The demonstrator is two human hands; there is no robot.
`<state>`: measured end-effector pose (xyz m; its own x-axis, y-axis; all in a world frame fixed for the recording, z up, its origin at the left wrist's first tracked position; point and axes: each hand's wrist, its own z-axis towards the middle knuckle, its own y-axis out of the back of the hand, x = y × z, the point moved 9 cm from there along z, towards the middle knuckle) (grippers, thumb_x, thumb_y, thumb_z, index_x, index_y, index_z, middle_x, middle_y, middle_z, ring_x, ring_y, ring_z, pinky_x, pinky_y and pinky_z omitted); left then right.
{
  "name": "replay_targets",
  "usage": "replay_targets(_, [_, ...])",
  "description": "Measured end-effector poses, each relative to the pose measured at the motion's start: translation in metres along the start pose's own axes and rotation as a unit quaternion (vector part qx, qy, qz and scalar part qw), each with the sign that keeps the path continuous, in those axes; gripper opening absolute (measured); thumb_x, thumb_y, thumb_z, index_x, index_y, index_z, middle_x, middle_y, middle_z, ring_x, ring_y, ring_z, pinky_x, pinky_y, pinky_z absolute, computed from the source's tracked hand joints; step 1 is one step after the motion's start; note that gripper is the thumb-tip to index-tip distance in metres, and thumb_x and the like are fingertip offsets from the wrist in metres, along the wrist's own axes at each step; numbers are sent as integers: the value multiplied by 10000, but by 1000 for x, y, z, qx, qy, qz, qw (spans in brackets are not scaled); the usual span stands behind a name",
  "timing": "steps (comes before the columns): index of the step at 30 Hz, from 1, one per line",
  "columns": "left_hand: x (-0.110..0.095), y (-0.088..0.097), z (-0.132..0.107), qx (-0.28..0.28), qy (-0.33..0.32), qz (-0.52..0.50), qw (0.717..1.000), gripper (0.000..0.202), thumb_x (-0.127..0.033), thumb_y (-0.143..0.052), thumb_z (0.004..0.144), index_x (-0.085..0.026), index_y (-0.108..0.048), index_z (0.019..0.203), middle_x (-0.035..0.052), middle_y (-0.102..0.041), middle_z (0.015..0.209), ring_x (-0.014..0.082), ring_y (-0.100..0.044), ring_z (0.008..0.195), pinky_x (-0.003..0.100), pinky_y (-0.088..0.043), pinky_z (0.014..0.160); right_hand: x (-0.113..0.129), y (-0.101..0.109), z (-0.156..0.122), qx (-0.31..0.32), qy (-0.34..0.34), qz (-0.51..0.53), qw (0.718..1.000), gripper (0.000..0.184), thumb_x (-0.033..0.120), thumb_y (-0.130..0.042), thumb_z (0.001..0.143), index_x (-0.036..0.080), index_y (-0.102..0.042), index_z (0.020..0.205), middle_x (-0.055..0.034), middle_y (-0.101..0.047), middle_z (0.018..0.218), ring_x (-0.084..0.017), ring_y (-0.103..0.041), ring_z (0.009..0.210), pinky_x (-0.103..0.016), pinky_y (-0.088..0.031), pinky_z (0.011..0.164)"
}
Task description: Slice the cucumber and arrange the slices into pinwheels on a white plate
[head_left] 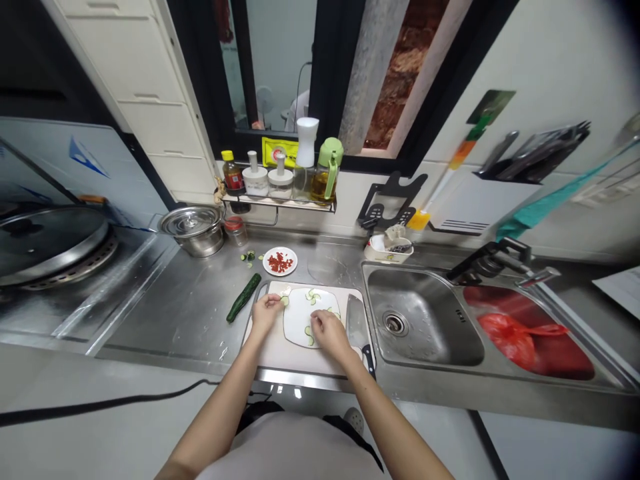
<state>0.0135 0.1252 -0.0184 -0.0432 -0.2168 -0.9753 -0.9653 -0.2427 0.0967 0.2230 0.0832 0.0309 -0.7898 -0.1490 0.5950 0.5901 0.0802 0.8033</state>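
A white square plate (296, 320) rests on the pale cutting board (290, 359), with thin cucumber slices (313, 298) in small fan shapes near its edges. At the plate's left side, my left hand (267, 312) pinches a cucumber slice (285, 301). My right hand (327, 328) is over the plate's right part, thumb and fingers pressed together; whatever is between them is too small to tell. A kitchen knife (357, 323) lies along the board's right side, its black handle toward me. Left of the board is a dark green cucumber (244, 297).
Behind the board stands a small white plate (267, 265) of red bits, beside cucumber scraps (249, 257). A lidded steel pot (197, 233) is at the back left. To the right is a steel sink (425, 320); a red bag (513, 340) lies in the second basin.
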Motion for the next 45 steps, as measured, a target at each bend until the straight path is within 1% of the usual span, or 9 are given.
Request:
replay_targets(4, [-37,-22,-9,67,-23,-104,992,312,-332,-799,534,-144,-665,743,17,-657,701,115,-575,637,244,-436,675,11,32,24,-80,-8,154,985,240,305,-506,841,190,-659,985,-14,-626,749,-157,-553,692,-269,-423,703])
replay_targets(8, [-72,-35,-20,104,-47,-120,986,277,-303,-798,562,-145,-682,757,17,-669,715,106,-578,644,232,-446,666,26,50,43,-76,-3,273,959,234,357,-566,797,195,-662,936,-22,-668,820,-153,-580,743,-273,-452,726])
replay_targets(12, [-90,-44,-27,131,-77,-91,984,263,-304,-795,591,-144,-693,773,27,-678,735,113,-580,651,238,-449,662,37,57,46,-59,27,312,948,180,344,-597,767,191,-657,842,-16,-676,808,-144,-576,737,-277,-457,744])
replay_targets(18, [-101,-52,-38,151,-131,-36,979,249,-349,-751,668,-153,-712,816,38,-695,774,130,-580,689,242,-440,669,38,63,38,-69,25,348,935,156,343,-599,767,190,-631,761,-12,-662,735,-144,-579,711,-278,-458,731])
replay_targets(22, [-107,-52,-44,143,-163,11,976,221,-370,-709,714,-165,-718,797,38,-699,771,142,-570,694,253,-437,686,37,66,33,-85,6,371,925,181,369,-622,750,189,-633,747,-12,-656,718,-138,-571,691,-264,-460,691])
replay_targets(26, [-111,-50,-48,131,-178,64,973,187,-358,-712,715,-190,-739,795,39,-710,776,155,-567,705,271,-433,736,32,55,30,-51,-52,420,905,183,371,-613,721,191,-603,692,13,-595,606,-113,-529,584,-227,-427,565])
replay_targets(32, [-106,-49,-51,130,-152,71,977,193,-368,-758,661,-219,-751,784,50,-718,787,197,-586,779,294,-436,776,19,36,26,6,-146,470,871,126,305,-581,663,181,-584,685,39,-545,521,-78,-458,464,-185,-329,437])
replay_targets(41, [-113,-49,-58,142,-178,92,969,143,-338,-732,701,-225,-748,787,45,-714,797,188,-573,765,295,-417,794,24,34,25,32,-157,485,860,100,282,-567,657,186,-556,634,52,-518,478,-65,-441,432,-170,-303,411])
replay_targets(45, [-116,-48,-62,148,-194,116,963,131,-341,-718,716,-234,-752,784,51,-718,823,193,-563,761,323,-387,858,23,31,23,43,-172,487,856,99,273,-570,646,190,-538,604,58,-504,462,-61,-429,418,-170,-295,407])
